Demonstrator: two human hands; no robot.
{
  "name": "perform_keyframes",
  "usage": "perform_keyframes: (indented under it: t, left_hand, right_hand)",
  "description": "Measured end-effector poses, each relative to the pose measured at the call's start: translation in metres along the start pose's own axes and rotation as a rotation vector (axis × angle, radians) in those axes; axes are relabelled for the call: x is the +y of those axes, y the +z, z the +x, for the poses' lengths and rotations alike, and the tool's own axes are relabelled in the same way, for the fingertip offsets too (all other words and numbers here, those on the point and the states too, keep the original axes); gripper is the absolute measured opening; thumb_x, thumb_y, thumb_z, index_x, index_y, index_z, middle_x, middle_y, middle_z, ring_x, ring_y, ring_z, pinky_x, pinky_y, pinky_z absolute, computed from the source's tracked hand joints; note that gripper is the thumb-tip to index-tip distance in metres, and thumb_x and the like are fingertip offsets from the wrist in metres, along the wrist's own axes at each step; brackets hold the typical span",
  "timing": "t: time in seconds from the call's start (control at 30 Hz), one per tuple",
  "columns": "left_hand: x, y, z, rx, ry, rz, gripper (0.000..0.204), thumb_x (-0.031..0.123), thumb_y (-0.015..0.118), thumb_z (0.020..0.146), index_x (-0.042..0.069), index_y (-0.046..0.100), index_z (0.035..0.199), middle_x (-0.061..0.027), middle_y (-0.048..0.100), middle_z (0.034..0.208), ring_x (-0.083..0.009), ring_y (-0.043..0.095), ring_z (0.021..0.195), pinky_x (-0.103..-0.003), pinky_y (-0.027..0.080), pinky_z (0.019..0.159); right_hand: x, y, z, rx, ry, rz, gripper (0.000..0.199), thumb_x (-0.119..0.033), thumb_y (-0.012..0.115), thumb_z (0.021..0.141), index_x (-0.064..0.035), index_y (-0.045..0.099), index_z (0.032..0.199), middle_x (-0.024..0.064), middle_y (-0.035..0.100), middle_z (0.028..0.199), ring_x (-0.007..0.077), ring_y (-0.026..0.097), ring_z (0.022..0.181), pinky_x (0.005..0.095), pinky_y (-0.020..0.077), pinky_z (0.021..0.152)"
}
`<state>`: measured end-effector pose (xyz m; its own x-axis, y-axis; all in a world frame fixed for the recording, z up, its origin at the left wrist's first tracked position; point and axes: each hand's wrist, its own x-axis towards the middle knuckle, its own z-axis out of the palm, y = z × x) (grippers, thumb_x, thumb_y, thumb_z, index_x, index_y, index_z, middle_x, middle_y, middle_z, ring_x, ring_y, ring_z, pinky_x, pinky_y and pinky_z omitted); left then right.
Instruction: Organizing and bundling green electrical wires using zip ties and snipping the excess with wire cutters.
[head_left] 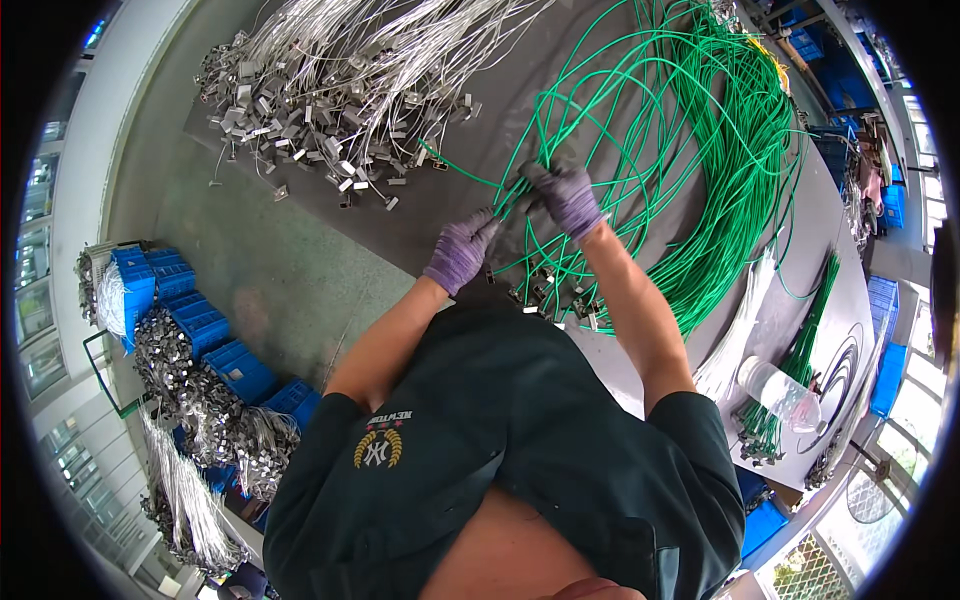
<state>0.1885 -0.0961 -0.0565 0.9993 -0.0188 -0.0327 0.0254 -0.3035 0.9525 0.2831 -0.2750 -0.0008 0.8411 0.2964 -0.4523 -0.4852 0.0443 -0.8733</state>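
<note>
Both my hands wear purple knit gloves with grey fingers and work over the dark grey table (640,235). My right hand (565,195) is closed round several green cables (600,85), which loop up and away from it. Lower and to its left, my left hand (463,250) pinches a green cable near the same strands; its fingertips are partly hidden. Small metal connectors (548,290) on cable ends lie just in front of my body, below the right hand. A large coil of green cable (725,170) spreads to the right of my hands.
A heap of white cables with metal connectors (300,110) covers the far left of the table. At right lie a clear plastic bottle (780,393), a white cable bundle (735,335) and a green bundle (818,310). Blue crates (205,318) with connectors stand at left.
</note>
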Motion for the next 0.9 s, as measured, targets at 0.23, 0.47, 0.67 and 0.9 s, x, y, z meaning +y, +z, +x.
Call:
perform_keyframes:
  t: [0.23,0.47,0.67,0.9]
  left_hand:
    - [0.013,-0.026,-0.024,-0.146,-0.186,-0.169,0.020,0.020,0.055,0.089,0.004,0.064,0.096,-0.0004,0.051,0.058,-0.0067,0.042,0.051,-0.026,0.036,0.047]
    - [-0.012,-0.020,-0.038,-0.062,-0.001,0.073,0.018,0.019,0.055,0.089,0.006,0.066,0.094,0.0005,0.051,0.058,-0.0067,0.043,0.052,-0.024,0.035,0.048]
    - [0.013,-0.041,-0.053,-0.173,-0.361,-0.302,0.018,0.019,0.054,0.089,0.006,0.065,0.098,-0.0012,0.054,0.063,-0.0077,0.047,0.052,-0.025,0.038,0.048]
    - [-0.024,-0.034,-0.063,0.065,0.140,0.125,0.020,0.022,0.055,0.089,0.004,0.063,0.094,-0.0025,0.054,0.064,-0.0114,0.051,0.055,-0.028,0.041,0.050]
  right_hand:
    - [-0.016,-0.020,0.009,-0.039,-0.290,-0.245,0.027,-0.022,0.059,0.084,0.0043,0.057,0.088,0.0125,0.065,0.071,0.0169,0.063,0.053,0.0227,0.0471,0.044]
    - [0.012,0.007,0.003,-0.047,-0.026,-0.106,0.027,-0.022,0.065,0.081,0.0046,0.059,0.084,0.0110,0.064,0.067,0.0175,0.061,0.050,0.0261,0.0481,0.044]
    - [0.007,0.004,0.002,-0.068,-0.143,-0.296,0.025,-0.023,0.062,0.081,0.0022,0.060,0.082,0.0105,0.064,0.067,0.0152,0.061,0.051,0.0246,0.0474,0.045]
    - [-0.024,0.000,0.006,0.004,-0.073,0.042,0.019,-0.018,0.060,0.082,0.0011,0.060,0.083,0.0122,0.067,0.076,0.0185,0.064,0.055,0.0252,0.0496,0.046]
